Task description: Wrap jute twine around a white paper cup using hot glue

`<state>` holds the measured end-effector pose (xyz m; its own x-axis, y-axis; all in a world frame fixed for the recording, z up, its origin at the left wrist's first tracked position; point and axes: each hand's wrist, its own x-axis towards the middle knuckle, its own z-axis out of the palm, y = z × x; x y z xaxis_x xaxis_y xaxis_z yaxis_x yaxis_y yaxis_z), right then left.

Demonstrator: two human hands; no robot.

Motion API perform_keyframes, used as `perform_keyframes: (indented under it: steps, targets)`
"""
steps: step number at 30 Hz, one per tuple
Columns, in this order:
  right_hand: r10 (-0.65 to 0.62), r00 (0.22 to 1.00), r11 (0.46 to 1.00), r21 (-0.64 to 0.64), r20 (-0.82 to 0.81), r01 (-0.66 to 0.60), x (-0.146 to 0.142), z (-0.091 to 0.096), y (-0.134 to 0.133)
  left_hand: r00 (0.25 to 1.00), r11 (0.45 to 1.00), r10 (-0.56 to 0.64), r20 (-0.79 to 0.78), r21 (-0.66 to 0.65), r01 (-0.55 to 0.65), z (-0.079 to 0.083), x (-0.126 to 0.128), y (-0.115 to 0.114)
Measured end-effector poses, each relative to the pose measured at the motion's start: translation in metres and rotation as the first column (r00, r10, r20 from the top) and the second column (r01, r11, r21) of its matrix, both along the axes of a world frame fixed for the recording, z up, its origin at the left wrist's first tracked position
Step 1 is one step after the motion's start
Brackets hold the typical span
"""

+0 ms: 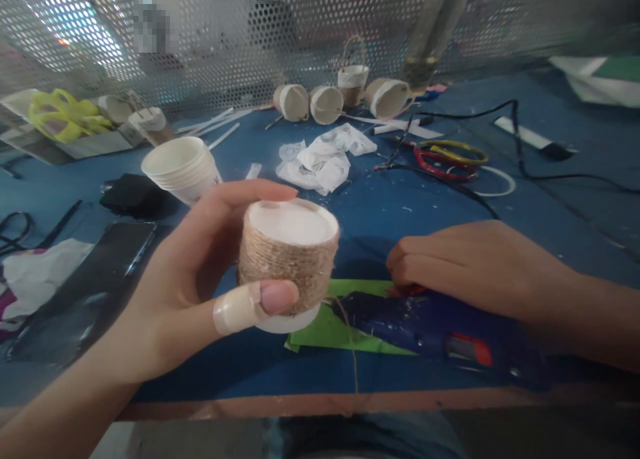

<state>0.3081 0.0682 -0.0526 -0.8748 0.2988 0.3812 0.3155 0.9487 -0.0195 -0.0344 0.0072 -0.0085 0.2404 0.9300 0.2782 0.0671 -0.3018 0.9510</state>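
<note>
My left hand [200, 279] grips an upturned paper cup wrapped in jute twine [287, 262], thumb with a plaster in front and fingers over the back. A loose end of twine [350, 339] hangs from the cup toward the table edge. My right hand [475, 266] lies curled on a blue glue gun [430, 326], fingers closed near its trigger. The gun rests on a green sheet [340, 326] on the blue table [550, 219].
A stack of white paper cups [183, 169], a phone [95, 279] and a black pouch [133, 194] lie at left. Crumpled paper [323, 156], scissors [450, 160], a black cable [520, 152] and several twine-wrapped cups [325, 102] sit behind. A perforated metal screen [320, 26] closes the back.
</note>
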Motion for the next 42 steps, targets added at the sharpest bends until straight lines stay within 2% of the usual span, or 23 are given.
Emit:
perform_keyframes:
  steps: [2, 7, 9, 23, 30, 34, 38, 42]
  targets:
    - [-0.005, 1.0, 1.0, 0.003, 0.009, 0.005, 0.0, 0.0, 0.0, 1.0, 1.0, -0.002, 0.011, 0.001, 0.002, 0.001, 0.001, 0.002]
    - [-0.002, 1.0, 1.0, 0.01, 0.017, 0.002, 0.0, 0.003, 0.0, 0.996, 0.977, -0.087, -0.005, 0.196, 0.087, -0.002, 0.001, 0.015]
    - [0.005, 1.0, 1.0, 0.011, 0.022, -0.005, 0.0, 0.004, 0.0, 0.996, 0.967, -0.092, 0.006, 0.237, 0.088, -0.003, 0.001, 0.018]
    - [-0.027, 0.999, 1.0, -0.01, 0.026, 0.027, 0.001, 0.007, -0.004, 0.999, 0.981, -0.031, 0.012, 0.189, 0.028, -0.007, -0.002, 0.014]
    - [-0.059, 0.998, 0.997, -0.047, 0.018, 0.06, 0.002, 0.007, -0.007, 0.999, 0.977, -0.044, -0.003, 0.208, 0.044, -0.004, 0.0, 0.014]
    - [-0.074, 0.997, 0.996, -0.047, 0.026, 0.075, 0.002, 0.005, -0.007, 0.997, 0.975, -0.002, -0.076, 0.219, 0.018, -0.004, -0.002, 0.012]
    - [-0.104, 0.994, 0.994, -0.043, 0.019, 0.104, 0.0, 0.003, -0.007, 0.982, 0.962, -0.003, -0.189, 0.267, 0.055, -0.003, -0.004, 0.008]
    - [-0.074, 0.997, 0.997, 0.002, -0.019, 0.074, -0.002, 0.004, -0.005, 0.965, 0.952, -0.005, -0.26, 0.295, 0.084, -0.003, -0.005, 0.008]
